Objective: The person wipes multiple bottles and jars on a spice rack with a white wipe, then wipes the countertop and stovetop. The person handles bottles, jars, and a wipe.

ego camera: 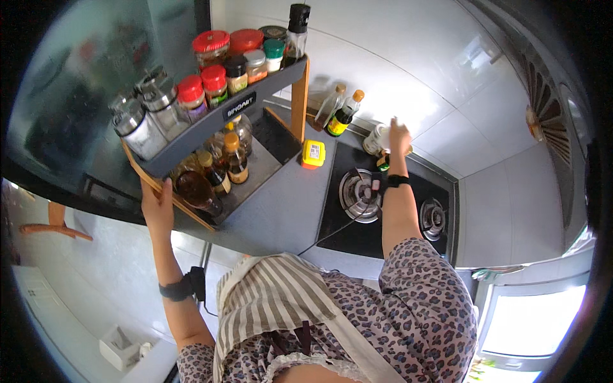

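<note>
My left hand (158, 206) grips the wooden side frame (139, 167) of a two-tier spice rack (191, 129) at the left. Red-lidded jars, shakers and glass canisters stand on its upper tier, and bottles on the lower one. My right hand (399, 136) is raised at the back of the gas hob (330, 230), with something whitish at its fingers, blurred against the bright tiles. Beside it stand a whitish jar (374, 140) and a small jar with a green label (383, 163). Whether my right hand holds the whitish thing, I cannot tell.
Two bottles, one pale (329, 109) and one of dark sauce (342, 117), stand against the tiled wall. A yellow and red box (313, 153) lies on the grey countertop (273, 210) between rack and hob. A thin cable crosses the hob near the burner (359, 196).
</note>
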Motion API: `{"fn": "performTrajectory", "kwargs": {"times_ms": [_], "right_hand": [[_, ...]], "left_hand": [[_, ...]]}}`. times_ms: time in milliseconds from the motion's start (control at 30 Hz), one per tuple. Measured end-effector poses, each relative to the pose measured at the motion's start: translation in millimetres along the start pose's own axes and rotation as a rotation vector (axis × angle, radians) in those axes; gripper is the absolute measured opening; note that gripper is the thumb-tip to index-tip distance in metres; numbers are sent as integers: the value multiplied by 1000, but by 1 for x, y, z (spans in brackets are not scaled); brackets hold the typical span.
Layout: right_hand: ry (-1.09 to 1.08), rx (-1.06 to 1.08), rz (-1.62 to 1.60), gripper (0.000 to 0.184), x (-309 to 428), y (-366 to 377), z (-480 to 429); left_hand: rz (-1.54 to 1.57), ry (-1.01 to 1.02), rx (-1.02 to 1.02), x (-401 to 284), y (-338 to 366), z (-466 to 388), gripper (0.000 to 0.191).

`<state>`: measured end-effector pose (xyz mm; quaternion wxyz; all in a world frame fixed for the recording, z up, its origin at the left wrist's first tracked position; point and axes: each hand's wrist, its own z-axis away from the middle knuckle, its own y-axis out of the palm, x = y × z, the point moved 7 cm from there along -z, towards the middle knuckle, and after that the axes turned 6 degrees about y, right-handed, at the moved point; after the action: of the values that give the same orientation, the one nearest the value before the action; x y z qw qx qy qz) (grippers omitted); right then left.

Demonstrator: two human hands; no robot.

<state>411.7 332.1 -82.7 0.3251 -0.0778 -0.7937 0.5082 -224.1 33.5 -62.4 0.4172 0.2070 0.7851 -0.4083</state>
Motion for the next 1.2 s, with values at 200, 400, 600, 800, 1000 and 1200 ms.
{"fn": "performTrajectory", "kwargs": {"times_ms": [200,400,600,800,1000,1200], "right_hand": [[19,24,299,50,-78,-13,-20],[-188,306,387,54,-90,19,-42],[-315,248,304,57,-85,15,-28],[-403,167,186,48,-39,-26,1],[-566,317,-15,42,52,-129,57],[-884,591,-198,35,131,-199,163]], "left_hand": [[352,114,-288,-15,-3,18,66],[134,315,-474,-52,-37,42,63],[56,496,-544,-77,-53,67,61],[-21,652,-417,-103,-49,91,53],[172,511,411,-124,70,84,35],[350,612,605,-174,163,81,83]]}}
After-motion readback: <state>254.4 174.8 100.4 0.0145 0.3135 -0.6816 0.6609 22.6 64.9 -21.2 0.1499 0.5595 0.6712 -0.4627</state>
